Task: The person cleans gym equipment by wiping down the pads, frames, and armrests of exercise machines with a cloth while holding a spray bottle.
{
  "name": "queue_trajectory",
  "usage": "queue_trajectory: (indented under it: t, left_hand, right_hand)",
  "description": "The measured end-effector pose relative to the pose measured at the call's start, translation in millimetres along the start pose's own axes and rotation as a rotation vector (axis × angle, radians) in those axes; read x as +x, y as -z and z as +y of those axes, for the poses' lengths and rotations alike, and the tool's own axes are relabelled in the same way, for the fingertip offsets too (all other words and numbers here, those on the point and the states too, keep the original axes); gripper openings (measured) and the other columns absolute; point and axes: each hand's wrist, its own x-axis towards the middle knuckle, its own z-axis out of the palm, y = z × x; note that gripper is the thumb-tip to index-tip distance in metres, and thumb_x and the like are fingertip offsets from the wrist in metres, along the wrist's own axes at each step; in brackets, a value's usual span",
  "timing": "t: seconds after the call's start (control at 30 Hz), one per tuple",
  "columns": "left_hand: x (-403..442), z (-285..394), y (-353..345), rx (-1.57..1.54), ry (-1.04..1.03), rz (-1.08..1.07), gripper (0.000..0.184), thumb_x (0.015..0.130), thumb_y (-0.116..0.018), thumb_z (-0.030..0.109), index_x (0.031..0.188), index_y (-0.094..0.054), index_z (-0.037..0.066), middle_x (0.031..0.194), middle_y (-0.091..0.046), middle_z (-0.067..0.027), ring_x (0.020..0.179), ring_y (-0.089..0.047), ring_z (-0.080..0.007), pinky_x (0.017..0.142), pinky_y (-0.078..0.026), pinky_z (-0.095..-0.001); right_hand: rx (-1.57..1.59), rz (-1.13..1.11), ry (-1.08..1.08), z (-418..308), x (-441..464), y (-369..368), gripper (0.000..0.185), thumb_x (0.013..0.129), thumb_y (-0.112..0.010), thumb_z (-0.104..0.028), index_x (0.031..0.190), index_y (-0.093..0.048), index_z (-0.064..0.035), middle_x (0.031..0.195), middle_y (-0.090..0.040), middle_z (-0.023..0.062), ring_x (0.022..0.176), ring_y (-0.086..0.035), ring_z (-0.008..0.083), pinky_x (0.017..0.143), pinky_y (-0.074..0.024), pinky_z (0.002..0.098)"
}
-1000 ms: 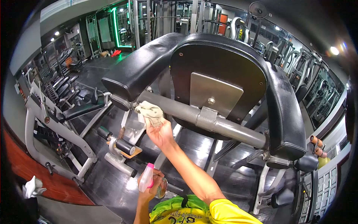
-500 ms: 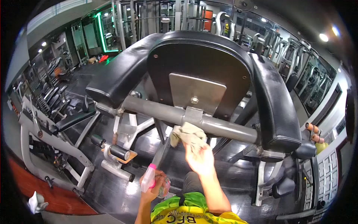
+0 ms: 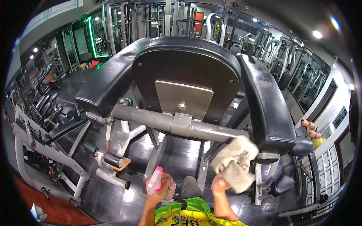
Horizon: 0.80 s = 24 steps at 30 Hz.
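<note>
A grey metal tube (image 3: 149, 118) runs across below the black backrest (image 3: 188, 71) of a gym machine, between two padded arms. At the tube's right end hangs a pale cloth (image 3: 235, 162), touching or just in front of the metal. My right hand (image 3: 221, 184) is closed on the cloth from below, its fingers mostly hidden by the fabric. Lower and further left, my left hand (image 3: 160, 188) is wrapped round a spray bottle (image 3: 154, 180) with a pink nozzle tip, held upright in front of my shirt.
The right padded arm (image 3: 267, 109) and left padded arm (image 3: 109, 81) flank the backrest. A roller-pad attachment (image 3: 113, 160) stands at lower left, beside a grey-framed machine (image 3: 49, 158). Orange rollers (image 3: 311, 128) are at far right. Another white cloth (image 3: 37, 213) shows at bottom left.
My right hand has moved with the cloth from the tube's left end, past the middle, to its right end. My left hand still holds the bottle. The view has shifted right.
</note>
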Motion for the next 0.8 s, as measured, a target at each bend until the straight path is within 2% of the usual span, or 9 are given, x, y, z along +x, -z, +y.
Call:
queue_trajectory:
  t: [0.03,0.07,0.13,0.2,0.33,0.4,0.53,0.73,0.8]
  left_hand:
    - [-1,0,1,0.0,-0.001,0.001,0.019,0.084,-0.056,-0.007,0.102,-0.052,-0.005,0.088,-0.061,-0.0148,0.061,-0.059,-0.0138,0.054,-0.048,-0.0252]
    - [-1,1,2,-0.006,-0.014,0.001,0.018,0.084,-0.055,-0.008,0.102,-0.052,-0.005,0.087,-0.06,-0.0144,0.061,-0.059,-0.0139,0.053,-0.048,-0.0253]
    - [-2,0,6,-0.012,-0.029,0.008,0.018,0.084,-0.055,-0.008,0.101,-0.052,-0.005,0.086,-0.06,-0.0141,0.061,-0.059,-0.014,0.053,-0.048,-0.0253]
    - [-2,-1,10,0.046,-0.021,-0.006,0.017,0.085,-0.053,-0.009,0.101,-0.051,-0.006,0.085,-0.06,-0.0131,0.061,-0.059,-0.0139,0.053,-0.048,-0.0255]
    - [-1,7,3,0.042,-0.069,0.084,0.015,0.086,-0.053,-0.008,0.1,-0.051,-0.006,0.084,-0.059,-0.0123,0.06,-0.059,-0.0136,0.053,-0.048,-0.0257]
    - [-2,7,2,0.047,-0.083,0.118,0.012,0.087,-0.053,-0.006,0.099,-0.051,-0.005,0.083,-0.059,-0.0116,0.059,-0.059,-0.0132,0.053,-0.048,-0.0256]
    - [-5,8,-1,0.046,-0.065,0.136,0.011,0.087,-0.054,-0.004,0.098,-0.051,-0.005,0.082,-0.059,-0.0109,0.059,-0.059,-0.0131,0.053,-0.048,-0.0257]
    - [-13,7,-3,0.048,-0.07,0.103,0.013,0.087,-0.054,-0.005,0.1,-0.052,-0.005,0.083,-0.059,-0.0114,0.06,-0.059,-0.0135,0.053,-0.047,-0.0259]
    - [-15,8,-3,-0.019,-0.059,0.095,0.015,0.086,-0.055,-0.006,0.101,-0.052,-0.006,0.084,-0.06,-0.012,0.06,-0.059,-0.0138,0.054,-0.047,-0.0256]
  right_hand:
    - [-0.618,-0.279,0.366,-37,10,-69,0.039,0.079,-0.059,-0.011,0.118,-0.054,-0.0064,0.119,-0.057,0.0123,0.117,-0.05,0.0255,0.105,-0.0323,0.0459]
    - [-1.102,-0.349,0.893,-75,21,-139,0.031,0.075,-0.06,-0.006,0.106,-0.063,-0.0066,0.114,-0.061,0.0118,0.113,-0.054,0.0292,0.105,-0.0303,0.0489]
    - [-1.537,-0.416,1.147,-84,38,-187,0.036,0.065,-0.058,0.007,0.096,-0.068,-0.0081,0.108,-0.064,0.0097,0.112,-0.055,0.0303,0.105,-0.0304,0.0498]
    - [-1.511,-0.482,1.181,-69,36,-208,0.051,0.057,-0.058,0.005,0.104,-0.069,-0.0126,0.111,-0.063,0.0055,0.115,-0.053,0.0291,0.104,-0.0324,0.0485]
    - [-1.41,-0.6,1.147,-43,31,-234,0.052,0.057,-0.058,0.008,0.105,-0.067,-0.0092,0.109,-0.065,0.0048,0.108,-0.056,0.027,0.099,-0.038,0.0448]
    - [-1.373,-0.683,1.131,-30,26,-253,0.042,0.065,-0.063,0.0,0.105,-0.068,-0.0103,0.11,-0.064,0.0044,0.109,-0.057,0.0245,0.099,-0.0405,0.0423]
    - [-1.314,-0.909,1.165,1,22,-276,0.04,0.073,-0.06,-0.009,0.112,-0.063,-0.0114,0.117,-0.058,0.0041,0.113,-0.053,0.022,0.098,-0.0418,0.0367]
    - [-1.456,-1.052,1.112,-33,23,-270,0.039,0.072,-0.059,-0.014,0.11,-0.064,-0.0149,0.116,-0.06,0.0032,0.111,-0.055,0.0237,0.097,-0.0419,0.0385]
    - [-1.512,-1.053,1.077,-55,28,-253,0.034,0.074,-0.06,-0.014,0.108,-0.062,-0.0094,0.121,-0.057,0.008,0.117,-0.051,0.0255,0.1,-0.04,0.0417]
